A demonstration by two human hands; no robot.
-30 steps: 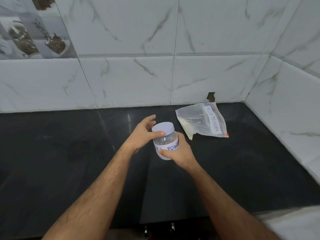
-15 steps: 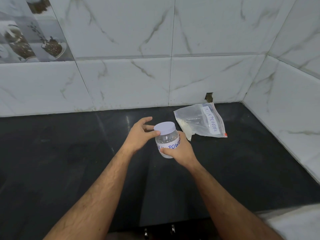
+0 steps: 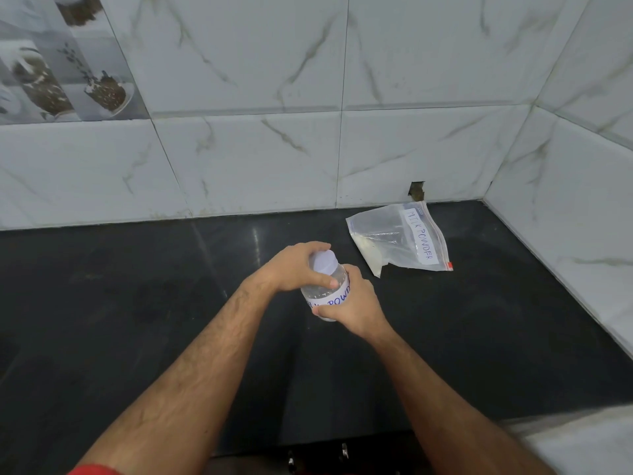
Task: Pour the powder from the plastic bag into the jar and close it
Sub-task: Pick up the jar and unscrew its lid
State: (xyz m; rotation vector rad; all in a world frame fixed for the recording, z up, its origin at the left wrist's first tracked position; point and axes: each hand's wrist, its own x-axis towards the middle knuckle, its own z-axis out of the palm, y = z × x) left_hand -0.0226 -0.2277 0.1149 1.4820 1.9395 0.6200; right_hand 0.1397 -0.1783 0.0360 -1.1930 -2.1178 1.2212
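A small clear jar (image 3: 327, 293) with a white label reading "POWDER" is held above the black counter (image 3: 479, 320), tilted a little to the left. My right hand (image 3: 352, 305) wraps the jar's body from the right. My left hand (image 3: 296, 267) is closed over its pale lid (image 3: 323, 262) from the left. A clear zip bag (image 3: 399, 243) labelled "MILK POWDER" lies flat on the counter behind and to the right, with white powder gathered in its lower left corner.
White marble-look tiled walls (image 3: 342, 156) close the counter at the back and on the right. A small hole (image 3: 417, 190) sits in the back wall just above the bag. The counter's front edge runs below my forearms.
My left hand has gone from fingertips touching the lid's side to a full grip over the lid. The jar has tipped slightly left.
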